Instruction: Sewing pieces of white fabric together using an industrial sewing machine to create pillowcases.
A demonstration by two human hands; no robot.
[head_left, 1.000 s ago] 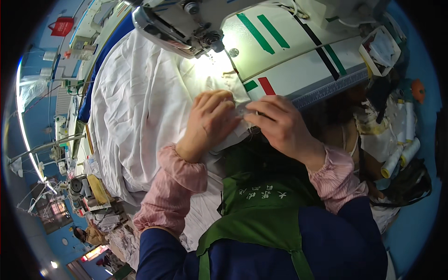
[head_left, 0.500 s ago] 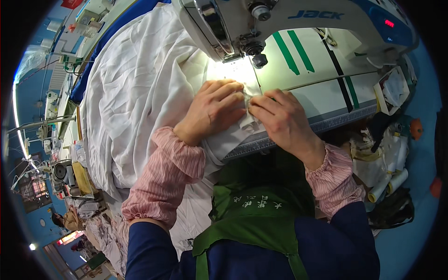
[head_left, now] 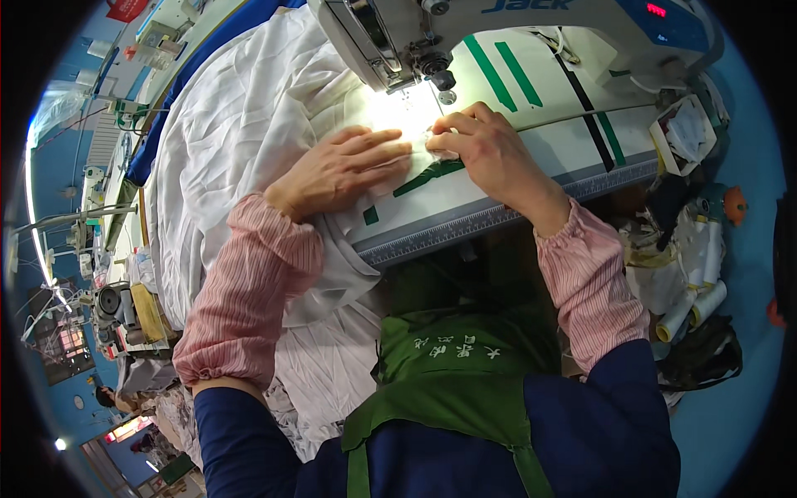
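White cloth (head_left: 241, 108) runs beneath the worker's left hand (head_left: 340, 170), palm down and outstretched, while the right hand (head_left: 498, 158) pinches its edge near the lit head of an industrial sewing machine (head_left: 564, 26), folds bunched leftward across the worktable (head_left: 552, 143).

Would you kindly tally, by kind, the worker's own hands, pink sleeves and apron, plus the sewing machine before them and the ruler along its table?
Left hand and right hand: 2
Pink left sleeve and pink right sleeve: 2
Green apron: 1
Sewing machine: 1
Ruler: 1
Total: 7
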